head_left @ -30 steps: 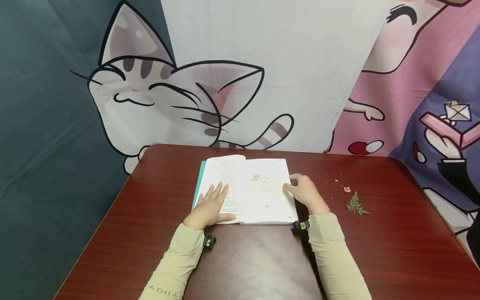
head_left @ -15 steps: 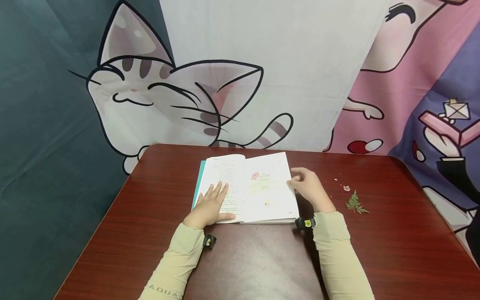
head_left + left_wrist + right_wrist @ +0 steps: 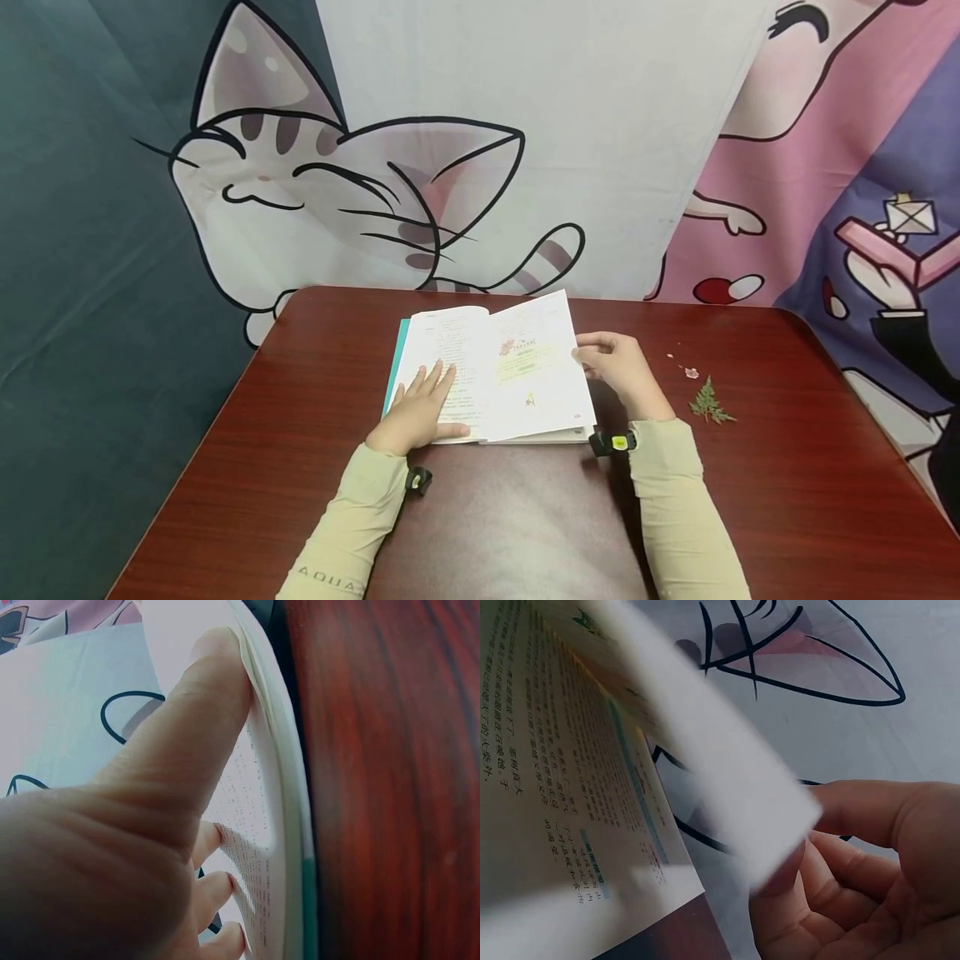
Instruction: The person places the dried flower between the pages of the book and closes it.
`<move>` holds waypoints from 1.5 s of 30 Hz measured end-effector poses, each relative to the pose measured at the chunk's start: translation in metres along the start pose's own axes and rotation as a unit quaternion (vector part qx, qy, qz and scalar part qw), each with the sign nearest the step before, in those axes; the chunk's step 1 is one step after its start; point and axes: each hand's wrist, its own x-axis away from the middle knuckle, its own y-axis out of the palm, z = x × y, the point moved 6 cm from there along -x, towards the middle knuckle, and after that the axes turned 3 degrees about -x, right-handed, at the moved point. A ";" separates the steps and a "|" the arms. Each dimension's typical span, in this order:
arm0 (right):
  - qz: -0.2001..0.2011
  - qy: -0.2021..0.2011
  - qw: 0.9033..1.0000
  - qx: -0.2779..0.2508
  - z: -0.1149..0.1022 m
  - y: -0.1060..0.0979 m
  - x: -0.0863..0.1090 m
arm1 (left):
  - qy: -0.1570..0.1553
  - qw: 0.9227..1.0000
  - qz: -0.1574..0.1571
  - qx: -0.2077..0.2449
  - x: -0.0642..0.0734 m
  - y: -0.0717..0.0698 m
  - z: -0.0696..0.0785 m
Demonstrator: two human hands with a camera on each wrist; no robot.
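Pinching the lifted page [image 3: 547,392] at the right edge of the open book [image 3: 487,379]: right hand [image 3: 622,371]. Left hand [image 3: 414,417] lies spread flat on its left page [image 3: 454,342]. Book's on the table [image 3: 510,517]. I'd weight the left hand, peel slowly, avoid creasing.

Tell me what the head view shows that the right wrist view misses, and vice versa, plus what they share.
Only the head view shows the left grip resting on the left page, the teal cover edge, the fern-like sprig and the small pink flower.

Only the right wrist view shows the print on the page beneath the lifted leaf.

Both show the right grip holding that leaf by its edge, part of the table and part of the cat drawing.
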 end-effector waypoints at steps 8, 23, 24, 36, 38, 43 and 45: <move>0.021 -0.029 0.999 0.033 -0.001 0.001 -0.001 | -0.002 1.000 -0.001 0.002 0.001 -0.001 0.000; 0.014 -0.039 0.997 0.071 0.002 0.002 -0.003 | -0.001 1.000 0.000 0.006 0.001 -0.002 0.001; 0.014 -0.036 0.997 0.069 0.003 0.002 -0.003 | -0.001 1.000 0.000 0.005 0.001 -0.002 0.001; 0.026 -0.060 0.996 0.054 -0.014 0.002 0.005 | -0.002 1.000 0.002 0.005 0.002 -0.003 0.001; 0.016 -0.066 0.996 0.051 -0.017 0.002 0.007 | -0.003 1.000 0.000 0.007 0.002 -0.003 0.002; -0.013 -0.076 0.996 0.033 -0.024 0.008 0.010 | -0.004 1.000 0.001 0.010 0.003 -0.003 0.002; -0.023 -0.074 0.997 0.007 -0.025 0.012 0.011 | -0.003 1.000 0.002 0.009 0.002 -0.003 0.002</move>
